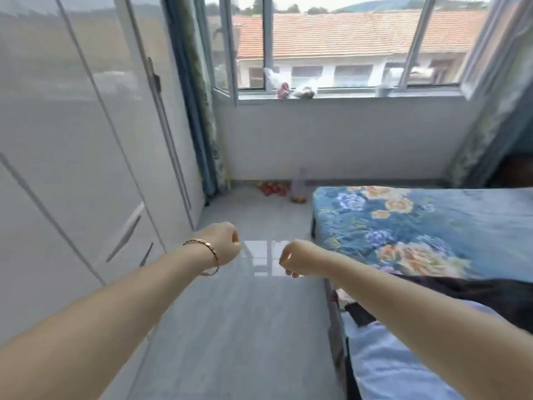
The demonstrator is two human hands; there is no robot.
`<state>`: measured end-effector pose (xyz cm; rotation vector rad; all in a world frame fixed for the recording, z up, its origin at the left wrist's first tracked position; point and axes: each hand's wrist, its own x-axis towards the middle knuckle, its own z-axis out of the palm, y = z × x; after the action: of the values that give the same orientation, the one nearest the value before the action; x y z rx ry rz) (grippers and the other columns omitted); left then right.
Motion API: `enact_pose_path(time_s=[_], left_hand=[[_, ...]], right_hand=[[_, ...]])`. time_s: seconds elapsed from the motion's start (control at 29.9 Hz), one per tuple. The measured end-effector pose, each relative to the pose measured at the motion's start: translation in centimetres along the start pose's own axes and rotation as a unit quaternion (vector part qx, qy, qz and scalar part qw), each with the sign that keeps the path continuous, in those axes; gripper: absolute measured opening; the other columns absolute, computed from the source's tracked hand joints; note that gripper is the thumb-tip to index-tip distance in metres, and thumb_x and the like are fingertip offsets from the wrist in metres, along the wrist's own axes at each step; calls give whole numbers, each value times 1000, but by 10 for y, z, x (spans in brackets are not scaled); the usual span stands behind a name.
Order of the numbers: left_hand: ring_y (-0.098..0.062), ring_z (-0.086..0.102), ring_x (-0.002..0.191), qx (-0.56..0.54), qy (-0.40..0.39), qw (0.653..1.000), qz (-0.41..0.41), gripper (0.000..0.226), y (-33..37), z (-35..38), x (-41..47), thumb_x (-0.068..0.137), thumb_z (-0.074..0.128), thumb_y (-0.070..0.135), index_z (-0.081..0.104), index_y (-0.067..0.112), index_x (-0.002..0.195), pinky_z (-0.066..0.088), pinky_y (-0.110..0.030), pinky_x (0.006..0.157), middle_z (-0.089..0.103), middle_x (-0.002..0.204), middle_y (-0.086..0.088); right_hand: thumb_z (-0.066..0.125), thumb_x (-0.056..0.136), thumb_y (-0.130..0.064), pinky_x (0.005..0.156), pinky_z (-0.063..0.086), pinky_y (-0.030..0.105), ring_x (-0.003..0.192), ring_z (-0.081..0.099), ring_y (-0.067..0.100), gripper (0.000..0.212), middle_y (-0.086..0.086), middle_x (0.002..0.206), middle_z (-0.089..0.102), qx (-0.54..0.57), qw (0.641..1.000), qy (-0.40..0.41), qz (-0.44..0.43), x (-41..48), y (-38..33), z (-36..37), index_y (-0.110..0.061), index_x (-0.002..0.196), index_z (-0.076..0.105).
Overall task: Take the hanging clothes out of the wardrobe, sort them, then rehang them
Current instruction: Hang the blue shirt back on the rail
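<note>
Tall glossy white wardrobe (72, 140) fills 9 o'clock, doors closed, so any hanging clothes inside can't be seen. Its long slim grey door handle (173, 145) runs at approx 10 o'clock. Blue patterned curtain (199, 111) at 11, open window (331, 39) at 12 to 1.

Left hand (227, 243), thin gold bracelet (202, 251) on the wrist, is just left of centre w/ fingers curled into a fist, gripping nothing. Right hand (294, 259) is just beside it, not touching. Same there: fingers tucked under, empty. Both hang over the grey tiled floor (245, 327), which runs down to 6.

Bed w/ blue floral sheet (418, 226) at 3 o'clock. On it at 4 to 5 lie a crumpled black garment (476, 293) and pale blue fabric (389, 370). No hangers visible, and can't tell what kind of clothes they are.

Prob. these two are part of the sort pile, w/ the rest behind the doors. Expect soft, light, floppy stuff w/ no stiffness, so it'll sag and drag if grabbed mid-cloth. Best hold is collar or both shoulder seams. If on a hanger, take the hook or neck, since smooth fabric may slide off when tilted.
</note>
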<state>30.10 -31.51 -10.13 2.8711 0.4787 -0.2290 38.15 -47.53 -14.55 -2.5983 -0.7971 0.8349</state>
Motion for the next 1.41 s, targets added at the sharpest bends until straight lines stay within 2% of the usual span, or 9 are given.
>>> enact_pose_path(time_s=[0.1, 0.33, 0.5, 0.57, 0.77, 0.9, 1.1, 1.24, 1.41], left_hand=[[-27, 62, 96, 9, -29, 997, 70, 20, 103, 44, 32, 86, 46, 20, 66, 18, 90, 45, -26, 74, 69, 101, -4], [-27, 61, 87, 7, -103, 972, 213, 18, 295, 142, 69, 88, 46, 19, 62, 19, 82, 45, -27, 71, 65, 90, -7], [-31, 52, 118, 44, -150, 933, 324, 27, 395, 201, 87, 95, 37, 14, 61, 9, 106, 44, -31, 83, 55, 129, -6], [-29, 56, 113, 46, -170, 916, 360, 27, 423, 218, 94, 94, 42, 16, 62, 10, 111, 45, -30, 88, 61, 120, -8], [-24, 61, 92, 95, -210, 879, 418, 19, 491, 289, 109, 92, 39, 19, 58, 22, 88, 44, -27, 72, 63, 97, -2], [-24, 58, 84, 131, -210, 865, 436, 20, 534, 334, 122, 92, 36, 17, 54, 22, 85, 41, -25, 66, 61, 91, 0], [-23, 53, 80, 154, -219, 860, 434, 17, 598, 420, 150, 92, 38, 16, 54, 22, 89, 38, -25, 64, 59, 89, 2], [-19, 51, 78, 141, -239, 866, 415, 16, 621, 469, 168, 93, 38, 16, 51, 24, 89, 34, -24, 56, 59, 95, 5], [-17, 52, 78, 150, -255, 878, 376, 17, 639, 505, 198, 93, 39, 16, 52, 28, 92, 34, -24, 57, 54, 92, 9]], right_hand=[[46, 84, -3, 49, 31, 24, 63, 47, 26, 27, 14, 61, 60, -3, 994, 31, 104, -43, 127, -10, -7, 60, 59], [44, 86, -3, 52, 35, 22, 75, 50, 21, 26, 16, 67, 54, 155, 931, 71, 324, -140, 335, 13, -7, 62, 53], [38, 90, -7, 55, 34, 24, 66, 44, 23, 24, 11, 73, 52, 247, 846, 139, 452, -183, 423, 58, -8, 81, 60], [37, 92, -9, 58, 34, 26, 66, 44, 23, 25, 7, 78, 50, 276, 804, 183, 494, -195, 446, 72, -6, 93, 62], [36, 89, -5, 54, 26, 28, 61, 37, 20, 27, 5, 69, 40, 300, 718, 222, 588, -218, 524, 114, -12, 63, 36], [38, 89, -5, 63, 34, 29, 80, 57, 32, 23, 23, 91, 57, 332, 680, 216, 617, -220, 582, 143, -2, 85, 61], [40, 89, -5, 85, 48, 37, 95, 54, 26, 19, 12, 113, 56, 315, 690, 219, 613, -192, 687, 175, -4, 95, 58], [47, 92, -15, 100, 42, 37, 123, 45, 26, 38, 8, 139, 41, 322, 694, 226, 604, -170, 752, 194, -9, 129, 50], [51, 92, -31, 98, 42, 41, 124, 45, 29, 44, 10, 138, 41, 335, 684, 216, 611, -145, 820, 194, -7, 129, 46]])
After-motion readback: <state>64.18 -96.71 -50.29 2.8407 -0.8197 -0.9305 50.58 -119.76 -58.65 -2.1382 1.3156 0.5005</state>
